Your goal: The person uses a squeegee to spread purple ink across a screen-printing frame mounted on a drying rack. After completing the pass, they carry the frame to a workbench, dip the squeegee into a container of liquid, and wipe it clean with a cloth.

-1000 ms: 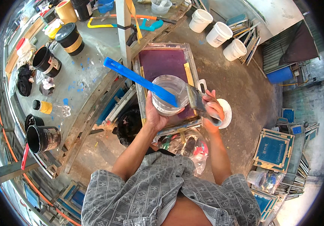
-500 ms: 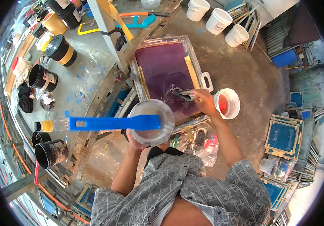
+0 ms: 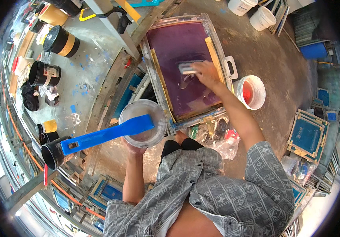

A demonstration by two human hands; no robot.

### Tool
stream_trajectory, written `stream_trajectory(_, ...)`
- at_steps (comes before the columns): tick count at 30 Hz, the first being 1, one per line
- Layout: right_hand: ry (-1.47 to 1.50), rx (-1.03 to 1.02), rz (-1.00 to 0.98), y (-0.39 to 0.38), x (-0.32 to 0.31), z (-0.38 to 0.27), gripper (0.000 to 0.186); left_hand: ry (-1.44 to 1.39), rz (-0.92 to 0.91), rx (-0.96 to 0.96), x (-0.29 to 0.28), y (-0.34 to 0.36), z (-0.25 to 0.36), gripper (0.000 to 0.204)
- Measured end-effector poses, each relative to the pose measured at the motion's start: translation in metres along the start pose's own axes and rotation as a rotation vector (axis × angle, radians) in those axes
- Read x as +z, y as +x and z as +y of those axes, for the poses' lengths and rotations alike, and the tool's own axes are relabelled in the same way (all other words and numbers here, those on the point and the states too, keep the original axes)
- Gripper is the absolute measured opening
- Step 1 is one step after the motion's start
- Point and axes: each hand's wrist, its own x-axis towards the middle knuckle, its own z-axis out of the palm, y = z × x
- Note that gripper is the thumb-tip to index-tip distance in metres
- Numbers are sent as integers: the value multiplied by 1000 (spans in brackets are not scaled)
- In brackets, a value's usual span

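My left hand (image 3: 132, 147) is closed around the underside of a translucent plastic tub (image 3: 161, 127). Across the tub's top lies a blue plastic spatula (image 3: 106, 133), its slotted handle sticking out to the left. Over a wood-framed printing screen (image 3: 178, 41) with purple mesh, my right hand (image 3: 206, 74) grips a flat grey-white pad (image 3: 186, 67), blurred by motion. The pad is over the middle of the mesh; I cannot tell how firmly it presses. Just below it is a pale arched design (image 3: 186, 81), partly covered by a wet-looking smear.
A white bucket (image 3: 260, 93) with red inside stands right of the screen, beside a white handle (image 3: 231, 68). Black tubs (image 3: 45, 74) sit on the grey table (image 3: 87, 51) at left. Framed screens (image 3: 309, 136) lean at right. Clear plastic bags (image 3: 229, 146) lie below the screen.
My right hand has moved up across the mesh with the pad, which now lies flatter. The tub and spatula have shifted left, and the spatula is tilted more. The whole view has shifted.
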Motion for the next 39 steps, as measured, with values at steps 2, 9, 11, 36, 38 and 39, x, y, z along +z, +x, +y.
stream_trajectory(2,-15,-81,-60,-31,0,-15,37,85,101,22,6,6,-9,69)
stream_trajectory(9,68,-165,-339,-126,-48,-55,36,61,64,-62,23,17,-17,73)
stream_trajectory(11,104,28,-536,-114,-67,-55,34,39,35,-77,17,19,-17,76)
stream_trajectory(36,362,192,-972,-46,-33,-26,49,112,81,75,2,-3,-22,76)
stream_trajectory(38,359,197,-1021,-43,-27,-17,50,126,106,53,6,3,-22,75)
stream_trajectory(39,346,170,-1058,-35,-19,-13,51,114,113,36,10,7,-23,74)
